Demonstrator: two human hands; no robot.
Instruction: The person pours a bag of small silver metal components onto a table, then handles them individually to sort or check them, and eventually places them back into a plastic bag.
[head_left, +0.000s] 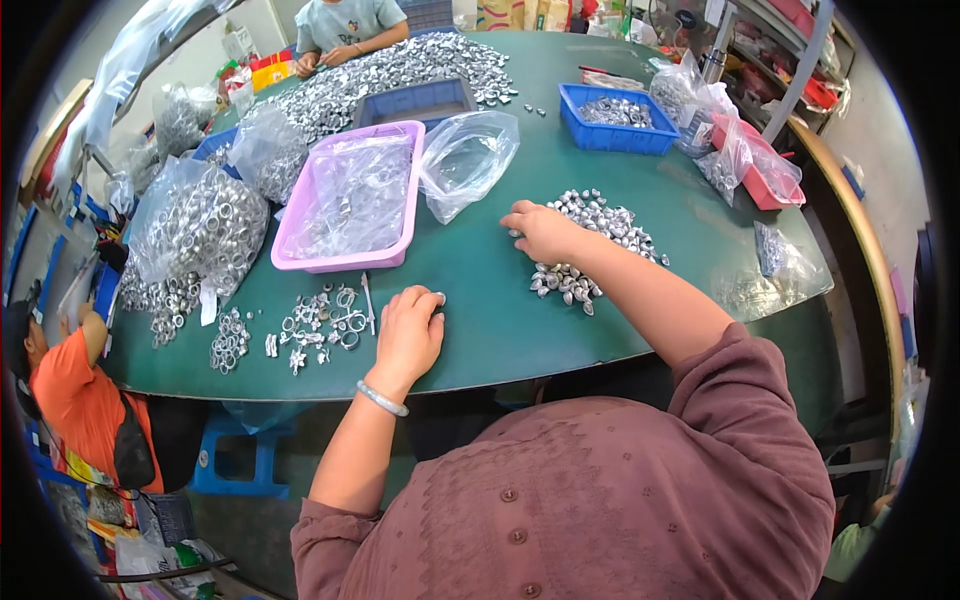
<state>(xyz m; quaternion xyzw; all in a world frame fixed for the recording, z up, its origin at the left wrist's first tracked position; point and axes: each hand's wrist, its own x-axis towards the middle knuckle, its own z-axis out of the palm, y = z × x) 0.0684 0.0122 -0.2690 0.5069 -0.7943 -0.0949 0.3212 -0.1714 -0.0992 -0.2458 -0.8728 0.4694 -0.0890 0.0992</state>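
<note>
A heap of small, rounded silver metal pieces point(610, 235) lies on the green table, right of centre. At its left edge is my right hand point(545, 235), fingers bent and closed around a small silver piece that peeks out under the fingertips. My left hand point(408, 328) rests near the table's front edge, fingers curled, with a small silver piece point(440, 298) at the fingertips. Beside that hand lie a thin pointed tool point(368, 303) and a loose group of silver rings and ornaments point(325, 325). Further left is a cluster of rings point(230, 340).
A pink tray point(408, 225) lined with clear plastic stands ahead, beside an open clear bag point(480, 150). Bulging bags of rings point(200, 225) crowd the left. A blue basket point(620, 145) and a pink basket point(775, 190) stand right. Other people sit at the far side and left.
</note>
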